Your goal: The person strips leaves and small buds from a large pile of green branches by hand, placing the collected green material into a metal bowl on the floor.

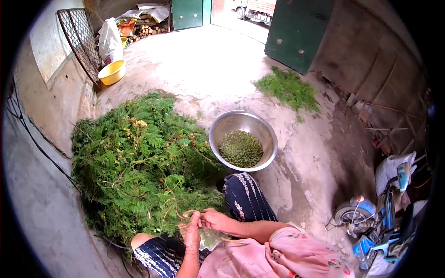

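My left hand [190,230] is closed on a thin branch [177,211] of feathery evergreen, held low over my lap. Close against it, my right hand [212,219] has its fingers pinched together at the branch; whatever lies between those fingertips is hidden. Ahead and to the left spreads a large heap of cut evergreen branches [139,162], with small pale green seed cones among the fronds. A wide steel basin [270,131] stands on the floor beyond my right knee. Many small round green cones [241,149] cover its bottom.
A smaller pile of green branches [287,89] lies near the green metal door [299,34]. At the far left are a yellow basin [111,72], a white sack [111,41] and a leaning mesh frame [79,39]. A small blue wheeled vehicle [364,213] stands at the right.
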`<state>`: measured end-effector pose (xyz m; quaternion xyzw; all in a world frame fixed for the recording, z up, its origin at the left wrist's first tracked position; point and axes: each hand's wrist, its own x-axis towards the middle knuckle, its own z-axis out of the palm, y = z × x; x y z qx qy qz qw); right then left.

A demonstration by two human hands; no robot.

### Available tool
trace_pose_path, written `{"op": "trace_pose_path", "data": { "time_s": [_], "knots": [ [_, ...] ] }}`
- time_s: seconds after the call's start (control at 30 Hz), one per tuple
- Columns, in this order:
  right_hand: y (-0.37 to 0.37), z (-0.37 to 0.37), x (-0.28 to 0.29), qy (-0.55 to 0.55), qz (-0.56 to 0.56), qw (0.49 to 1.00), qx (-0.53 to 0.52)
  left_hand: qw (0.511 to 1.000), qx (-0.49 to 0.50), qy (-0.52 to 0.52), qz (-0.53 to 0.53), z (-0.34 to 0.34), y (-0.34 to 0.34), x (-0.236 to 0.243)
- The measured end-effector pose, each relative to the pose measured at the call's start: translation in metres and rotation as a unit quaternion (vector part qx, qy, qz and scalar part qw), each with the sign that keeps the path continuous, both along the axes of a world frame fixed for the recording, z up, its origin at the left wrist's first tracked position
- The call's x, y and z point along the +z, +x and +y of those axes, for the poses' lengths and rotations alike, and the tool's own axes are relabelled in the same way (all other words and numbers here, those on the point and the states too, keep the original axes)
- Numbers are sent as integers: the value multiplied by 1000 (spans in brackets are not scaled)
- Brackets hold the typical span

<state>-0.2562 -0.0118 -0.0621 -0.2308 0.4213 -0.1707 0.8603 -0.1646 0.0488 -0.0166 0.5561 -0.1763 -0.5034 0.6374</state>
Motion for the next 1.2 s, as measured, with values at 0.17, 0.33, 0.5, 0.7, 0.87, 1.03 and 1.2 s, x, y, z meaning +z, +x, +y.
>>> {"op": "trace_pose_path", "data": {
  "time_s": [0.17,0.33,0.5,0.7,0.87,1.03,1.2],
  "knots": [
    [3,-1,7,4,-83,994,-69,1000,15,-7,8,2,4,-1],
    [3,-12,-2,-76,-77,989,-97,968,105,36,223,9,18,-16],
    [4,-29,-4,-99,-76,988,-94,934,148,-1,326,11,25,-30],
    [0,-34,15,-96,-108,987,-74,929,225,49,290,12,31,-33],
    [1,-33,18,-82,-106,989,-58,956,279,38,87,19,33,-31],
    [4,-30,13,-91,-99,989,-56,731,279,-67,-619,22,41,-4],
    [6,-27,15,-86,-107,989,-58,646,273,-44,-712,19,34,34]
  ]
}}
